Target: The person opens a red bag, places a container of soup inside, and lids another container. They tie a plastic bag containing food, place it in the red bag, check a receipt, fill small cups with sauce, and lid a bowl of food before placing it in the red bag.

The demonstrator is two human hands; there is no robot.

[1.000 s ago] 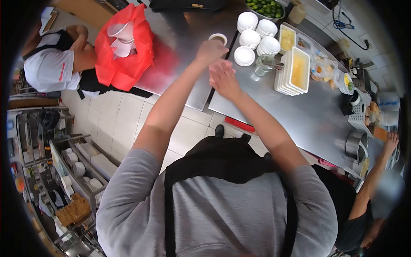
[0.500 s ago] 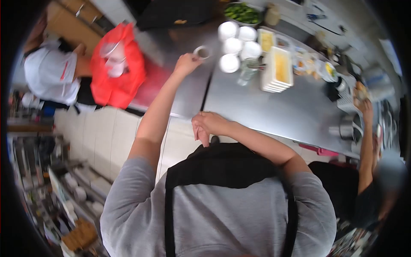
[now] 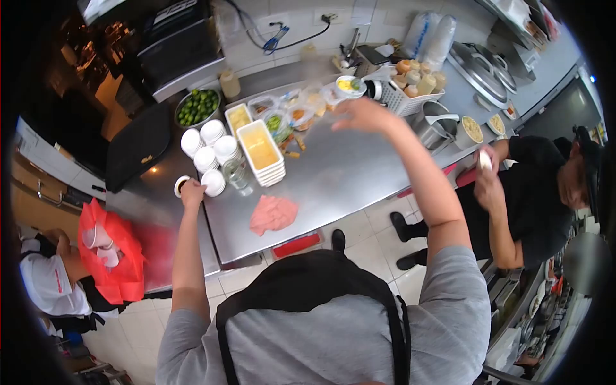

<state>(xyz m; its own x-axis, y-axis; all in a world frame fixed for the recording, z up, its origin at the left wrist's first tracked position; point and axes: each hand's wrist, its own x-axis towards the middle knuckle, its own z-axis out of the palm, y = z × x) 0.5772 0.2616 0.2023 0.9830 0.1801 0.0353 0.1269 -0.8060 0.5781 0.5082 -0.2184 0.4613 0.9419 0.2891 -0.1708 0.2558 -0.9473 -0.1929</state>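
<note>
My left hand [image 3: 192, 192] is closed on the rim of a small white cup [image 3: 180, 186], left of the stacked white cups [image 3: 205, 158]. Over the counter at the right, my right hand [image 3: 363, 117] is raised with its fingers apart and nothing in it, near a white bowl with yellow and green food [image 3: 350, 86]. A pink cloth [image 3: 274, 214] lies crumpled near the front edge. Between the hands stand a clear glass [image 3: 238, 178], a stack of rectangular white tubs with yellow contents [image 3: 259, 146] and several small bags of food [image 3: 299, 115].
A metal bowl of green limes [image 3: 198, 108] stands at the back left. Bottles fill a white basket [image 3: 410, 102] beside a metal pitcher [image 3: 436, 126]. One person in black [image 3: 526, 186] stands at the right, another in white [image 3: 51, 276] at the left by a red bag [image 3: 110, 256].
The view has turned right. The pink cloth that was in my right hand now lies on the counter, and that hand has reached out right. My left hand still holds the cup.
</note>
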